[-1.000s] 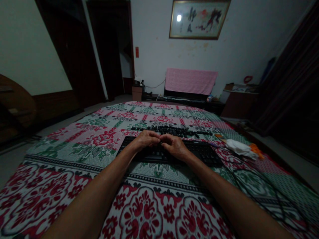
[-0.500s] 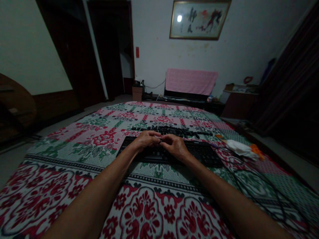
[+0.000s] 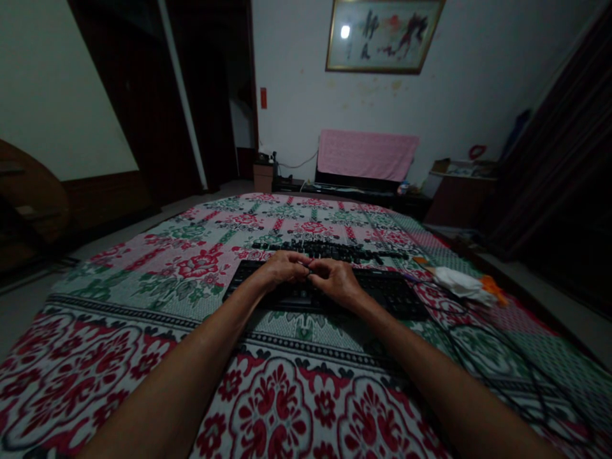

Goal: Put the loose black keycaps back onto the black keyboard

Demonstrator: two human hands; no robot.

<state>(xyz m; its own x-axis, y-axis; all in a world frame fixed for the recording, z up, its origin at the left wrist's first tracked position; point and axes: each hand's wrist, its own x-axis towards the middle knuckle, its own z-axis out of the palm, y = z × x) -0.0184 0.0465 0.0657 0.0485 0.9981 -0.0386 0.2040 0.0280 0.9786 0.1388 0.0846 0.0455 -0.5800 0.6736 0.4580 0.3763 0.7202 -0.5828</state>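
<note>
A black keyboard lies on the patterned bedspread in front of me. Over its middle my left hand and my right hand meet, fingertips pinched together. Between them is a small dark piece that looks like a keycap, mostly covered by the fingers. Both hands appear closed on it, thumbs and forefingers touching or nearly so. Just beyond the keyboard, many loose black keycaps are spread in a long band. My hands hide the central part of the keyboard.
A crumpled white tissue or cloth and an orange item lie right of the keyboard. A black cable loops over the bedspread on the right. Farther back, a pink cloth drapes over a screen by the wall.
Both hands stay in nearly the same place over the keyboard. The fingertips have shifted very slightly, and the small dark piece is a little more covered.
</note>
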